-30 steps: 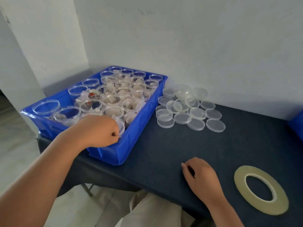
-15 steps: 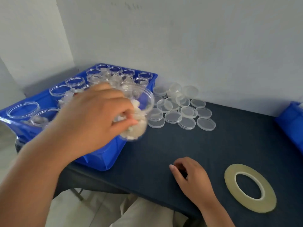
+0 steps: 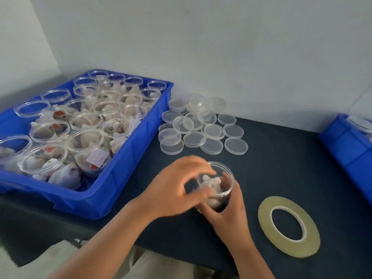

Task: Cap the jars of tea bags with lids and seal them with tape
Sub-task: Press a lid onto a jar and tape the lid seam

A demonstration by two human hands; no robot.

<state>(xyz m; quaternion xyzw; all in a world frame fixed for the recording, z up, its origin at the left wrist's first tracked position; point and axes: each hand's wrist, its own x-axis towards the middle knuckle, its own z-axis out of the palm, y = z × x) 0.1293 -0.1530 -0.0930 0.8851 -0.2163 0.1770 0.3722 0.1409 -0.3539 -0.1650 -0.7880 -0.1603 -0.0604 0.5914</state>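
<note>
Moved since the earlier frame: one clear round plastic jar of tea bags (image 3: 218, 184), formerly lifted above the crate at frame left, is now low at lower centre, on or just above the dark blue surface (image 3: 281, 172); which of the two cannot be told. The right hand (image 3: 228, 208), formerly idle on that surface, is now on the jar.

1. Jar: upright, mouth open, no lid, white tea bags inside. It sits between lids and tape, apparently so both are in reach for capping.
2. Left hand (image 3: 177, 186): motion-blurred. Its grip is closed round the jar's left wall, judged to be setting it down.
3. Right hand: its grip is closed round the jar's right wall and base, likely to steady it.
4. Rectangular blue plastic crate (image 3: 128, 174), left of frame: holds the other open jars (image 3: 86, 137), all uncapped and awaiting their turn.
5. Pile of clear round plastic lids (image 3: 201, 135), upper centre, just beside the crate. None is taken up.
6. Flat roll of pale yellowish tape (image 3: 288, 226), lower right, lying flat near the right hand, untouched.
7. Second blue crate (image 3: 350, 150), right edge, contents mostly out of frame.

Stage, as judged: early, with capping of this jar not yet begun.
</note>
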